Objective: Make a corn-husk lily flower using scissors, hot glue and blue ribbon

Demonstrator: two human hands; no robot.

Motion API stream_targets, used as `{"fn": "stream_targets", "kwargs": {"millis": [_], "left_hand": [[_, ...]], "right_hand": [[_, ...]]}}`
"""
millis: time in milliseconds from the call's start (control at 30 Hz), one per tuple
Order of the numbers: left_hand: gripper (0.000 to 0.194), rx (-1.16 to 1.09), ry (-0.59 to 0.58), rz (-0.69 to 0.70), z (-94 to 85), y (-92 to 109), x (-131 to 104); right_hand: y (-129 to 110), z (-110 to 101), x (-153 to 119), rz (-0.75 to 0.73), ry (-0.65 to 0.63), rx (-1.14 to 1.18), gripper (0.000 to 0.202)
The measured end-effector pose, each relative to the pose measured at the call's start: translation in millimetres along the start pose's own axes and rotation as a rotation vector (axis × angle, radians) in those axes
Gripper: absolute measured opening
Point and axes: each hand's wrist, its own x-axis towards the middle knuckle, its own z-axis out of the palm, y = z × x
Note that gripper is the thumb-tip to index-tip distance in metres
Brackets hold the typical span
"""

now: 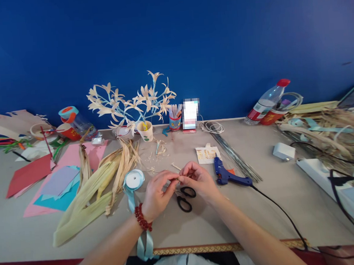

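Observation:
My left hand (160,192) and my right hand (198,180) meet above the middle of the table. Both are closed in a pinch, fingertips together on a small pale piece (179,179) that is mostly hidden by the fingers. A thin pale strip (175,165) shows just beyond them; whether it joins the held piece I cannot tell. Beneath the hands lie scissors with black handles (185,204), their blades largely covered. A roll of light blue ribbon (134,179) is beside my left hand, its tail running under the wrist. Right of my right hand lies a blue glue gun (227,175).
Corn husks (88,210) and coloured paper (60,183) spread at left. Husk flowers (146,96) rise from a paper cup (145,131) at the back, near a phone (190,115). Metal wires (237,157), a power strip (320,177) and black cable (277,206) occupy the right.

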Motion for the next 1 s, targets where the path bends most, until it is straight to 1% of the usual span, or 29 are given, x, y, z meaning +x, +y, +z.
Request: {"fn": "stream_targets", "kwargs": {"millis": [133, 200, 233, 333, 400, 500, 600, 700, 767, 1000], "left_hand": [[0.008, -0.04, -0.007, -0.086, 1.0, 1, -1], [0.008, -0.074, -0.016, -0.169, 1.5, 0, -1], [0.009, -0.111, -0.023, -0.223, 1.9, 0, -1], [0.015, -0.33, -0.04, -0.406, 3.8, -4, 0], [0.018, -0.514, -0.045, -0.519, 5.2, -6, 2], [0.018, -0.761, -0.05, -0.646, 6.1, -7, 4], [0.019, -0.9, -0.035, -0.721, 5.6, -7, 5], [0.019, -0.912, -0.027, -0.736, 4.8, -8, 5], [0.02, -0.864, -0.025, -0.711, 4.6, -8, 4], [0.02, -0.586, -0.061, -0.522, 2.9, -6, 3]], "right_hand": [[0, 1, -1, -0.018, 0.028, -0.128, 0.027], [-2, 1, -2, -0.093, 0.013, -0.245, 0.022], [-4, 2, -3, -0.158, -0.002, -0.323, 0.019], [-9, 2, -4, -0.392, -0.048, -0.579, 0.009], [-10, 2, -5, -0.508, -0.056, -0.712, 0.003], [-10, 1, -5, -0.606, -0.03, -0.85, 0.009], [-10, -1, -6, -0.651, -0.028, -0.942, 0.013], [-10, -3, -5, -0.687, -0.038, -0.989, 0.017], [-10, -4, -5, -0.71, -0.041, -1.012, 0.018], [-10, -4, -5, -0.745, -0.059, -1.066, 0.017]]}}
